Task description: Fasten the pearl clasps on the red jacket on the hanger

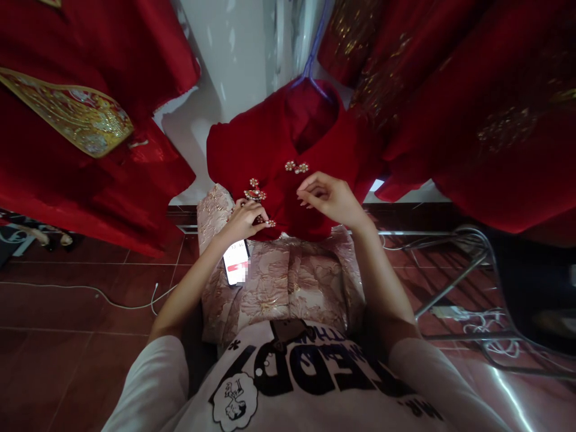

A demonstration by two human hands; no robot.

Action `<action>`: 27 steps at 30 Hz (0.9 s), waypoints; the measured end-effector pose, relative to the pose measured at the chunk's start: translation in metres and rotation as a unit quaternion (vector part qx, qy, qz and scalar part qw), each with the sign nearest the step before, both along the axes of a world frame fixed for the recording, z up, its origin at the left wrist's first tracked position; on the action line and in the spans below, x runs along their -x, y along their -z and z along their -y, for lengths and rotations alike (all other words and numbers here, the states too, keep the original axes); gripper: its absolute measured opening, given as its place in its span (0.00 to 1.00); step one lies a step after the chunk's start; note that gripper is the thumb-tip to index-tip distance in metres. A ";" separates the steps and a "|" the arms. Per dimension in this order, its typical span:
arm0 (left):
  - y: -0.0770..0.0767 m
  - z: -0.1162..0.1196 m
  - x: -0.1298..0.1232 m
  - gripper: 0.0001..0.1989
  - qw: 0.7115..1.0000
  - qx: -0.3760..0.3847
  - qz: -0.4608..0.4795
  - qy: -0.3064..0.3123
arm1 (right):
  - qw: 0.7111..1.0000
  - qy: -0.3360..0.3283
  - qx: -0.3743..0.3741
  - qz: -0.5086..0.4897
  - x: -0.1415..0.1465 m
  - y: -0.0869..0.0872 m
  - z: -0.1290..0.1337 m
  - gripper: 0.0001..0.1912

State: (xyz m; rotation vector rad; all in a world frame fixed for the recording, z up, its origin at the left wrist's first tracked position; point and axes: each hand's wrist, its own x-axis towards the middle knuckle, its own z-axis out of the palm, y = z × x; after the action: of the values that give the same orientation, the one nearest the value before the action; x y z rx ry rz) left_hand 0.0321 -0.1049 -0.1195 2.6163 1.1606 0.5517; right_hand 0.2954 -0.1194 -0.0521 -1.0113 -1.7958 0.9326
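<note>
A red velvety garment (263, 144) hangs from a purple hanger (309, 67), its lower part over my lap. My left hand (246, 219) is closed at its lower left, thumb and fingertips pinching at a small beaded flower ornament (270, 224). More jewelled ornaments (255, 194) lie on the cloth just above that hand. My right hand (332, 199) is raised in front of the garment, fingers curled into a pinch; anything between the fingertips is too small to make out. Above it, a pair of pearl flower ornaments (297, 167) sits below the neckline.
A lit phone (236, 264) rests on the pinkish brocade cloth (288, 282) over my lap. Red garments (148, 120) hang at left, and others (459, 132) at right. A metal-framed chair (490, 264) and white cables (495, 336) are at right; another cable (112, 304) crosses the tiled floor.
</note>
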 end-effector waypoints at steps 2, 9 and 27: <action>0.000 0.000 0.001 0.06 1.000 -0.012 0.015 0.007 | 1.000 -0.001 0.001 0.002 0.000 0.001 0.000 0.18; 0.001 -0.002 0.001 0.07 0.998 0.001 0.050 -0.024 | 1.000 0.002 0.003 0.006 -0.001 0.002 -0.001 0.17; 0.006 -0.015 -0.014 0.07 0.807 0.262 0.489 -0.201 | 1.000 -0.002 0.013 0.011 -0.003 0.001 -0.001 0.17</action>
State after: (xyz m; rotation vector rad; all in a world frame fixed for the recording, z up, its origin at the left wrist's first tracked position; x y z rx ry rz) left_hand 0.0462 -0.0903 -0.1257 1.2642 1.2022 1.2367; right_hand 0.2979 -0.1180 -0.0531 -1.0379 -1.8096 0.9524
